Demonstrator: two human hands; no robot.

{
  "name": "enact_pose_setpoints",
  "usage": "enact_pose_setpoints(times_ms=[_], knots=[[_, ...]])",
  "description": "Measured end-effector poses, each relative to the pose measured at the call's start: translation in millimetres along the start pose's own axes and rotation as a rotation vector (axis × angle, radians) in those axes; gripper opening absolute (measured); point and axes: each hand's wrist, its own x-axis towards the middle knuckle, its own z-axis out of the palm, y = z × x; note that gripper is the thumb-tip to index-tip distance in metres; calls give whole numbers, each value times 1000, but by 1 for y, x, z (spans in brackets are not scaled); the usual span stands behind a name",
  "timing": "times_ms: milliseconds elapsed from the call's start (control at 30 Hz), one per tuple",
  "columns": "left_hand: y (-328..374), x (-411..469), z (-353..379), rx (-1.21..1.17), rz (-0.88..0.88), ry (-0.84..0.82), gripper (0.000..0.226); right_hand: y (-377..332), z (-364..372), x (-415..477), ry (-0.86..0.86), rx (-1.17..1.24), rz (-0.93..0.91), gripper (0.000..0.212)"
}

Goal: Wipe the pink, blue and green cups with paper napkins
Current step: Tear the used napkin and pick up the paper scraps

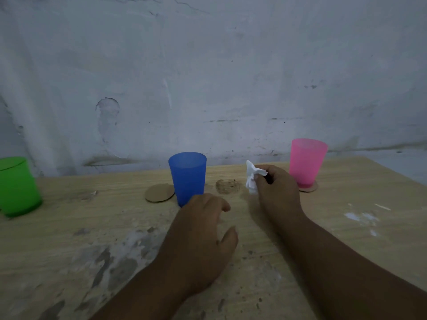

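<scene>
Three plastic cups stand upright on a worn wooden table [69,239]. The green cup [17,187] is at the far left, the blue cup [187,177] in the middle, the pink cup [307,161] at the back right. My right hand [277,188] pinches a crumpled white paper napkin [251,177] between the blue and pink cups. My left hand [203,236] hovers just in front of the blue cup's base with relaxed fingers, holding nothing.
A round cardboard coaster [157,193] lies left of the blue cup, and another coaster [310,187] sits under the pink cup. A rough brownish patch [227,186] marks the table between them. A scuffed grey wall [208,77] rises right behind the table.
</scene>
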Motion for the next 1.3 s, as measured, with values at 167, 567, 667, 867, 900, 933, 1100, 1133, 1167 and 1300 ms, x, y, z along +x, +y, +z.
enact_pose_setpoints(times_ms=[167, 567, 667, 867, 900, 933, 1100, 1133, 1167, 1300], knots=[[-12, 5, 5, 159, -63, -312, 72, -3, -9, 12, -28, -274, -107, 11], [-15, 12, 15, 212, -111, -412, 82, 9, 21, 76, -472, -726, 4, 21], [-17, 15, 18, 217, -108, -421, 83, 21, 35, 81, -471, -804, 19, 21], [-16, 18, 19, 212, -114, -429, 83, 16, 58, 81, -472, -828, -70, 19], [-16, 18, 18, 213, -116, -428, 83, 14, 61, 80, -490, -816, -94, 19], [-15, 18, 18, 213, -116, -423, 82, 14, 63, 80, -518, -812, -130, 18], [-14, 17, 19, 227, -110, -397, 82, 17, 56, 82, -581, -739, -275, 18], [-13, 17, 19, 233, -105, -391, 81, 17, 54, 83, -589, -729, -279, 18], [-13, 16, 19, 238, -103, -388, 81, 16, 53, 82, -600, -721, -279, 19], [-11, 15, 18, 237, -108, -393, 80, 12, 57, 79, -650, -710, -317, 21]])
